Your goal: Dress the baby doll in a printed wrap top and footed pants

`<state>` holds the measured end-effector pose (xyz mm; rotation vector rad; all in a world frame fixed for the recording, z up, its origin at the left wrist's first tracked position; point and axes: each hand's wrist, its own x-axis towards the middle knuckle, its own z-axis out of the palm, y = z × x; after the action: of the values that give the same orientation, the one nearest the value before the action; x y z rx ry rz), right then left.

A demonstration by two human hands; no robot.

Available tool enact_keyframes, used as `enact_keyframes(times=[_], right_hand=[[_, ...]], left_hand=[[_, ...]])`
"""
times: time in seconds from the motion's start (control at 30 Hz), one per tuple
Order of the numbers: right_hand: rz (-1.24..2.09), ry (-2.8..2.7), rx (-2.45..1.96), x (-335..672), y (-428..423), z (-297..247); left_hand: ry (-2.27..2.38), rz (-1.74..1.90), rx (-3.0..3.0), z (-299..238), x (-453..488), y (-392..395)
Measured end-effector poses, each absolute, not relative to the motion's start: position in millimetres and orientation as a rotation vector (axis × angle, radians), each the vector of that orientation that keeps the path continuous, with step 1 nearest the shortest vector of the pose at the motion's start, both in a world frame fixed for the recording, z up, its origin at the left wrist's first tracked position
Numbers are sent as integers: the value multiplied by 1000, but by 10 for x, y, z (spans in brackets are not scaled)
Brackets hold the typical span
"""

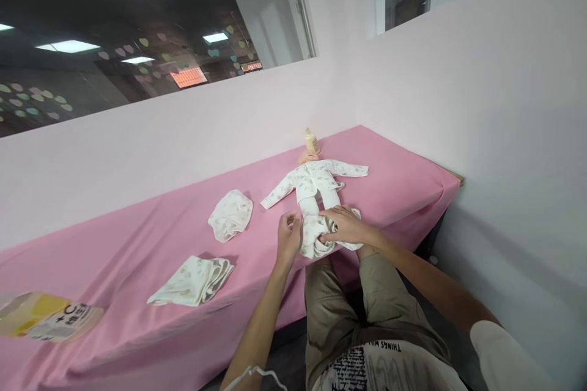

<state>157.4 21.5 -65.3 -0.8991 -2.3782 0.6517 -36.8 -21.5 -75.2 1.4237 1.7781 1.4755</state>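
Note:
A baby doll (pixel 316 180) in a white printed top lies on its back on the pink-covered table (pixel 137 293), head toward the wall. Both my hands are at its feet. My right hand (pixel 345 224) is curled around the bunched white trousers (pixel 315 238) on the doll's legs, fingers pressed into the cloth. My left hand (pixel 288 235) pinches the left side of the same trousers.
A small baby bottle (pixel 312 141) stands by the doll's head. A crumpled white garment (pixel 230 215) and a folded white cloth (pixel 192 281) lie to the left. A yellow-and-white packet (pixel 46 316) sits at the far left. The wall corner is at the right.

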Motion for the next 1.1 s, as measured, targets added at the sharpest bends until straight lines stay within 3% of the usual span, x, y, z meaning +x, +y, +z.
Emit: enact_keyframes(times=[0.07,0.2,0.63,0.93,1.1], right_hand=[[641,-2378,-923,1537,230,-652],[603,-2378,-922,1521,250,-690],[439,-2599,-841,1521,256,-735],[729,-2347,-818,1504,353,-694],[777,-2263,-858,1519,444,-682]], left_hand=[[1942,1517,1584,-820,-285,-392],[1980,1223,1886,-975,-120,-685],[1692,1044,1757,-1069,-326,-519],[1525,1307,1601,-1020,-437,-355],[1504,1131,1547,-756,-562,-288]])
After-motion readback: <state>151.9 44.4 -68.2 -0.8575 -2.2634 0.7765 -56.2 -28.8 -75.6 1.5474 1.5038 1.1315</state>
